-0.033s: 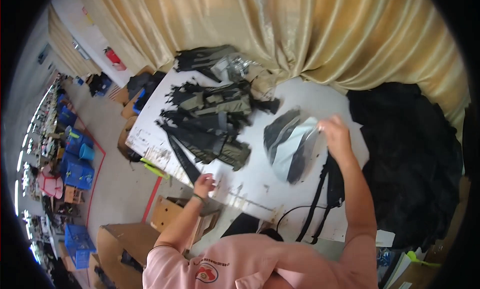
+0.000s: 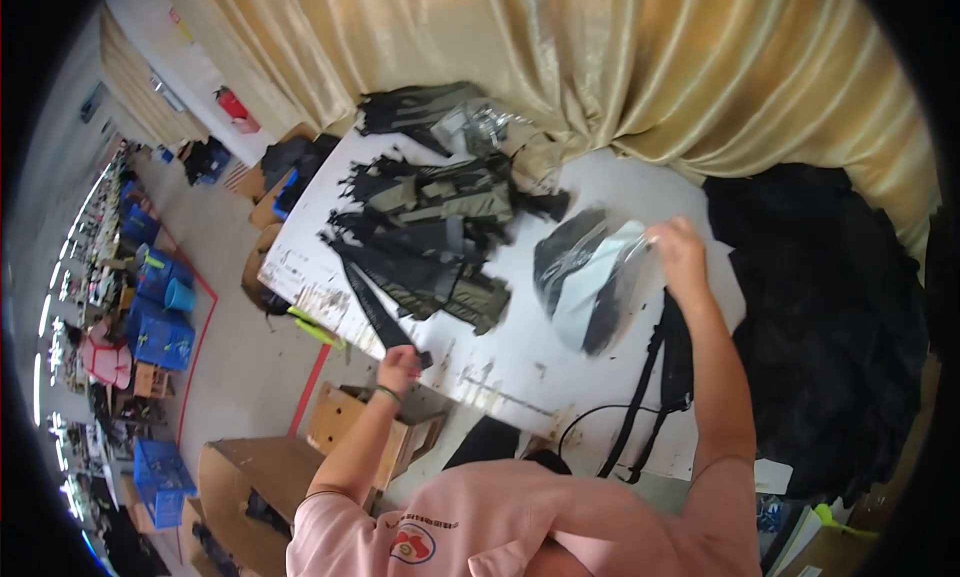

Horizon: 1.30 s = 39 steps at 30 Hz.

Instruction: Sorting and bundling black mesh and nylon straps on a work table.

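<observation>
My right hand (image 2: 680,252) pinches the upper right edge of a clear plastic bag (image 2: 590,287), blurred by motion, over the white table. Dark pieces and a pale panel show through its film; what is inside cannot be told. At the table's near left edge my left hand (image 2: 400,370) is closed on a black strap (image 2: 372,307) near its end. That strap runs up to a pile of black and olive strapped fabric pieces (image 2: 430,262). A similar pile (image 2: 430,189) lies just behind it.
The white table (image 2: 500,377) carries black straps (image 2: 645,387) and a thin cord on its near right. Crumpled clear plastic (image 2: 480,127) lies at the back. A large black fabric heap (image 2: 820,327) stands right, gold curtains (image 2: 600,67) behind. Cardboard boxes (image 2: 250,467) sit lower left.
My left hand has shifted slightly left, and the strap's end now shows past its fingers. The plastic bag has swung a little in my right hand, which still holds it.
</observation>
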{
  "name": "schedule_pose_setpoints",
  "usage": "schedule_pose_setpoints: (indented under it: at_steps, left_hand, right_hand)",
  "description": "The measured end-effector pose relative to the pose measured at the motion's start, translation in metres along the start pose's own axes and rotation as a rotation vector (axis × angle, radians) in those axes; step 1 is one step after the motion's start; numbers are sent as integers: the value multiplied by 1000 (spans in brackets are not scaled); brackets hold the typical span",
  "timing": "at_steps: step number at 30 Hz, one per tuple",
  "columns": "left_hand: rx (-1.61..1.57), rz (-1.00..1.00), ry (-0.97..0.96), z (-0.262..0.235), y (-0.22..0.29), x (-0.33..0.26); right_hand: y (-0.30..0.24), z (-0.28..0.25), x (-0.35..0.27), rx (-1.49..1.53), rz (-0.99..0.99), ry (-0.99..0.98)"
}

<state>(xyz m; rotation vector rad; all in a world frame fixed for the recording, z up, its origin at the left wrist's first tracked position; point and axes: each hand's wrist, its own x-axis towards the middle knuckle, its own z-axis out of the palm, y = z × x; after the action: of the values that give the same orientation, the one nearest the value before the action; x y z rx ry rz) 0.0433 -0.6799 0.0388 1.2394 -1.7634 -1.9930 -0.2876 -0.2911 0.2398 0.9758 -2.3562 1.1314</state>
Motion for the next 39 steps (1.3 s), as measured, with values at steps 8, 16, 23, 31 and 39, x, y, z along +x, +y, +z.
schedule_pose_setpoints:
  at_steps: [8,16,23,31,39]
  left_hand:
    - [-43,-223,227,-106,-21,43]
    - [-70,-542,-295,-53,5,143]
    - [135,-805,-998,-47,40,199]
    - [275,-903,-1336,-175,54,224]
    - [-122,-698,-1029,-202,39,236]
  right_hand:
    - [141,55,24,-418,321,-162]
    - [-5,157,5,-224,238,-15]
    - [-149,342,-79,82,498,-207]
    - [-168,440,-132,-349,514,-3]
    - [-172,447,-137,-361,466,88]
